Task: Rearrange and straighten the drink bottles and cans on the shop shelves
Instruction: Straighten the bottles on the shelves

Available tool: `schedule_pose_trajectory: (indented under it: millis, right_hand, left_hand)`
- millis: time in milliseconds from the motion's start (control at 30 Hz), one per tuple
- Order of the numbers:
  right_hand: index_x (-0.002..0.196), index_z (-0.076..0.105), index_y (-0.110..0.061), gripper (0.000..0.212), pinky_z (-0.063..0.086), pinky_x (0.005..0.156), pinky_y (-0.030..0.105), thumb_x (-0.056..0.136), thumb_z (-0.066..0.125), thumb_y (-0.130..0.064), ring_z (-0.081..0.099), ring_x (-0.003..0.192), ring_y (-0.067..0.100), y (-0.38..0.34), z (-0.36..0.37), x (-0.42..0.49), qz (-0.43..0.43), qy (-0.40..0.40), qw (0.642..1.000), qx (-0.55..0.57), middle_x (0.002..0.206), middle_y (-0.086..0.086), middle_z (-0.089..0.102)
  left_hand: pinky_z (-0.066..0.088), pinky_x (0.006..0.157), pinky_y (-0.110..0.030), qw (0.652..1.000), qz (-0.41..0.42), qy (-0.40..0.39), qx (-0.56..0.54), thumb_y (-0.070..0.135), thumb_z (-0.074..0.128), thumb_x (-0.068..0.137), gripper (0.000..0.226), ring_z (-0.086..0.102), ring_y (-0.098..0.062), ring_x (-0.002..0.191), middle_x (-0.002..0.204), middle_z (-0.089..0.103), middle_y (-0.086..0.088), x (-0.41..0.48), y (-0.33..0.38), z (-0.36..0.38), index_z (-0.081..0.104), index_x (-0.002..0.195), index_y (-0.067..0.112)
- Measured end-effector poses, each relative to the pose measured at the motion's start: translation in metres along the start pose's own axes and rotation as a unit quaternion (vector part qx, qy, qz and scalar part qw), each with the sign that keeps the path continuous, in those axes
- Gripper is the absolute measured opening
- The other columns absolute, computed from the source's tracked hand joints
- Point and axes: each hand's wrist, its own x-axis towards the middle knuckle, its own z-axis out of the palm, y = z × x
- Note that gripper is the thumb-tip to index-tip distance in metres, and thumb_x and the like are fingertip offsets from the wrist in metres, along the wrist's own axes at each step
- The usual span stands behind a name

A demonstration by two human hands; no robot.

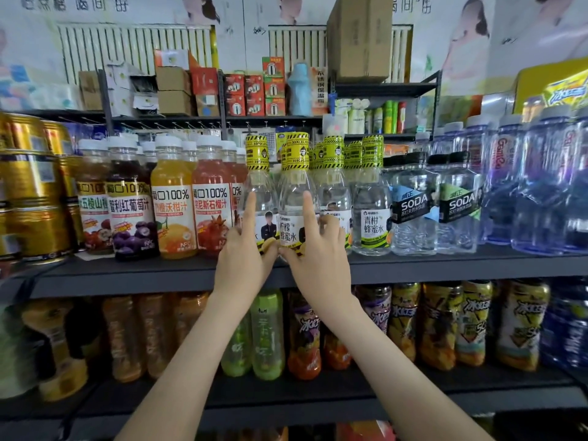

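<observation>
On the upper shelf (445,265), in the middle, stands a row of clear honey-water bottles with yellow-and-black caps. My left hand (243,259) holds the leftmost bottle (262,186), with the index finger up its left side and the thumb at its base. My right hand (321,259) holds the lemon honey-water bottle (294,198) beside it, index finger up its right side and thumb low on the label. The two thumbs nearly touch. Both bottles stand upright on the shelf. A green-labelled honey-water bottle (372,218) stands further right.
Juice bottles (173,214) and gold cans (31,198) fill the shelf's left part. Soda bottles (413,205) and blue water bottles (541,192) fill the right. The lower shelf holds several tea and juice bottles (442,323). Boxes (359,39) sit on racks behind.
</observation>
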Motion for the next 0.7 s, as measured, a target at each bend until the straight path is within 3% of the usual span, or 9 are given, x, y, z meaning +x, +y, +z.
schedule_pose_trajectory:
  millis: [133, 200, 333, 433, 533, 600, 700]
  right_hand:
    - [0.154, 0.004, -0.025, 0.097, 0.043, 0.089, 0.036, 0.085, 0.071, -0.033, 0.043, 0.108, 0.031, 0.000, -0.003, -0.001, 0.009, -0.025, 0.999, 0.023, 0.120, 0.015, 0.045]
    - [0.154, 0.003, -0.024, 0.097, 0.042, 0.091, 0.038, 0.085, 0.071, -0.032, 0.043, 0.109, 0.033, -0.002, -0.003, 0.000, 0.014, -0.028, 0.999, 0.019, 0.121, 0.017, 0.045]
    - [0.153, 0.016, -0.017, 0.101, 0.049, 0.080, 0.041, 0.076, 0.080, -0.030, 0.051, 0.100, 0.037, -0.006, 0.004, 0.003, 0.010, -0.011, 1.000, -0.022, 0.113, 0.022, 0.051]
    - [0.151, 0.028, -0.011, 0.103, 0.051, 0.071, 0.038, 0.067, 0.086, -0.030, 0.056, 0.091, 0.036, -0.008, 0.009, 0.006, -0.004, 0.004, 0.998, -0.056, 0.104, 0.022, 0.054]
    - [0.147, 0.035, -0.006, 0.105, 0.051, 0.067, 0.039, 0.061, 0.089, -0.032, 0.058, 0.085, 0.035, -0.009, 0.013, 0.009, -0.001, 0.020, 0.996, -0.083, 0.099, 0.022, 0.057]
    - [0.147, 0.035, -0.005, 0.105, 0.051, 0.067, 0.039, 0.061, 0.090, -0.031, 0.058, 0.084, 0.035, -0.009, 0.015, 0.009, 0.002, 0.024, 0.996, -0.081, 0.098, 0.023, 0.056]
    - [0.149, 0.031, -0.004, 0.103, 0.050, 0.070, 0.039, 0.066, 0.087, -0.028, 0.057, 0.085, 0.036, -0.008, 0.017, 0.007, 0.003, 0.019, 0.997, -0.073, 0.099, 0.022, 0.055]
  left_hand:
    - [0.040, 0.076, -0.033, 0.999, -0.012, -0.026, -0.038, 0.038, 0.062, 0.089, 0.091, 0.057, -0.034, 0.100, 0.113, 0.056, -0.017, 0.003, -0.006, -0.007, -0.007, 0.148, 0.043]
    - [0.044, 0.078, -0.034, 0.997, -0.008, -0.043, -0.065, 0.037, 0.065, 0.088, 0.094, 0.059, -0.031, 0.100, 0.123, 0.057, -0.016, 0.005, -0.010, -0.016, -0.008, 0.146, 0.049]
    - [0.047, 0.072, -0.030, 0.994, 0.004, -0.087, -0.072, 0.033, 0.064, 0.090, 0.094, 0.060, -0.018, 0.071, 0.144, 0.047, -0.009, 0.006, -0.015, -0.039, -0.009, 0.146, 0.050]
    - [0.045, 0.084, -0.029, 0.991, -0.002, -0.115, -0.065, 0.034, 0.063, 0.091, 0.094, 0.062, -0.023, 0.095, 0.155, 0.028, 0.000, 0.008, -0.017, -0.043, -0.012, 0.145, 0.050]
    - [0.036, 0.103, -0.032, 0.989, -0.003, -0.122, -0.080, 0.034, 0.064, 0.090, 0.095, 0.047, -0.027, 0.127, 0.157, 0.020, 0.004, 0.008, -0.014, -0.039, -0.011, 0.147, 0.046]
    - [0.036, 0.107, -0.038, 0.989, -0.003, -0.118, -0.085, 0.034, 0.065, 0.088, 0.098, 0.045, -0.029, 0.129, 0.156, 0.025, -0.002, 0.006, -0.012, -0.033, -0.012, 0.147, 0.045]
    - [0.040, 0.100, -0.039, 0.994, -0.006, -0.094, -0.055, 0.038, 0.064, 0.088, 0.098, 0.047, -0.030, 0.127, 0.147, 0.041, -0.014, 0.003, -0.011, -0.024, -0.015, 0.147, 0.043]
